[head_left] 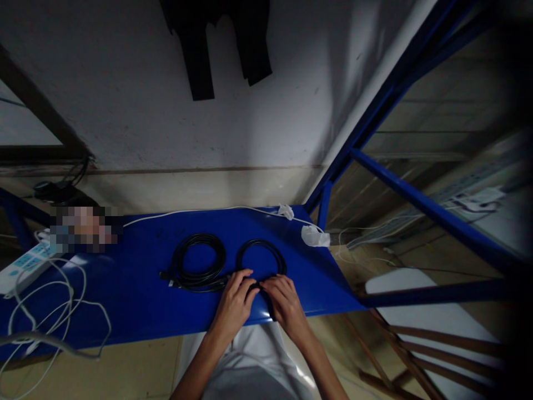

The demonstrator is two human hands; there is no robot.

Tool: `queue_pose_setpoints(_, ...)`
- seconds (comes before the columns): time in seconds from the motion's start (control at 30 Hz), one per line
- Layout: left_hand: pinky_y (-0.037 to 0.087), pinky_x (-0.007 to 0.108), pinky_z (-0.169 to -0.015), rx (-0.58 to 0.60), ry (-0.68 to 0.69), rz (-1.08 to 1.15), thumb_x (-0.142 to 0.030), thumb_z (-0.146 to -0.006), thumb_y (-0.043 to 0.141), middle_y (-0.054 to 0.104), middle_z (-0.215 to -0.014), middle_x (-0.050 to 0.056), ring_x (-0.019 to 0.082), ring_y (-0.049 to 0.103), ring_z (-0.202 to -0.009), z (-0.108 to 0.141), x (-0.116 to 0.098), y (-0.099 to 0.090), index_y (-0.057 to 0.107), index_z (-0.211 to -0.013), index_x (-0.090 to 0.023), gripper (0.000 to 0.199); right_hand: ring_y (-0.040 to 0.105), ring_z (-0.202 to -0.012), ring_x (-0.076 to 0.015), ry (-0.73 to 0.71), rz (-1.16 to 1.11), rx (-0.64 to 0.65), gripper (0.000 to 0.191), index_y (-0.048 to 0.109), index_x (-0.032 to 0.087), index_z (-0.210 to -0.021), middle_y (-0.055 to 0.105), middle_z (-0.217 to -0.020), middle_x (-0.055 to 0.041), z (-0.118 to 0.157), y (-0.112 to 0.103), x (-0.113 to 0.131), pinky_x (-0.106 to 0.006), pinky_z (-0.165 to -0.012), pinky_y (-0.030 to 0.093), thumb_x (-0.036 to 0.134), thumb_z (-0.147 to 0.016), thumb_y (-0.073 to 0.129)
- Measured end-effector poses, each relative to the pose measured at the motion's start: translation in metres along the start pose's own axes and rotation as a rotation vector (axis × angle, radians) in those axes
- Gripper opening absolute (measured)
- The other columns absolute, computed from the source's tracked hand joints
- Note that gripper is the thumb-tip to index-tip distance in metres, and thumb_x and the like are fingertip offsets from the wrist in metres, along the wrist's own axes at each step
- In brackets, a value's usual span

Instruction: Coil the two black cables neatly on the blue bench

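Observation:
On the blue table [145,300] lies a coil of black cable [177,261], left of my hands, with its plug end at the coil's left side. A smaller black cable loop [264,243] rises just beyond my hands. My left hand [237,303] grips this loop's near left part with thumb and fingers. My right hand [285,303] pinches the same cable beside it, fingertips close to the left ones. A short dark length hangs between the hands toward the table's front edge. Details between the fingertips are too small to tell.
At the left are a white power strip [25,266] and tangled white cables [66,300]. A thin white cord runs along the back edge to crumpled white pieces [315,236]. Blue frame bars [400,183] and a wooden chair [441,333] stand at the right.

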State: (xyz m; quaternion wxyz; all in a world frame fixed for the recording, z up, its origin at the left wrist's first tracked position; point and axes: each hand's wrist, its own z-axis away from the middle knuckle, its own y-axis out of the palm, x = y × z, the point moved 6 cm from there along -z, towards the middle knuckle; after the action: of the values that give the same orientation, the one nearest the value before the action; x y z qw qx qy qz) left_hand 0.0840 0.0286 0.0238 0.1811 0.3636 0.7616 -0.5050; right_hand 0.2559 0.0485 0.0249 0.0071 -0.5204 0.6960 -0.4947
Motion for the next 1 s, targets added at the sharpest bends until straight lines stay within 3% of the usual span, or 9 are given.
queue_pose_setpoints(0.4,0.058,0.046,-0.105,0.084,0.065,0.09,-0.011,-0.105,0.056,0.072,-0.115,0.009,0.024,0.064,-0.117,-0.006,-0.008,-0.002,0.069,-0.119,-0.021,0.021,0.067,-0.112,-0.0268,0.08,-0.07,-0.018,0.034,0.063,0.024,-0.131,0.073,-0.115,-0.0089,0.002,0.0,-0.003,-0.051,-0.104,0.052,0.006,-0.106,0.047)
queue_pose_setpoints(1.0,0.06,0.044,-0.102,0.029,0.12,0.044,-0.014,-0.107,0.054,0.07,-0.119,0.012,0.025,0.066,-0.116,-0.004,-0.018,-0.011,0.071,-0.131,-0.024,0.031,0.067,-0.106,-0.0282,0.084,0.003,-0.13,0.043,0.065,0.026,-0.141,0.071,-0.113,-0.0104,0.006,-0.001,-0.007,-0.049,-0.095,0.055,0.008,-0.104,0.051)
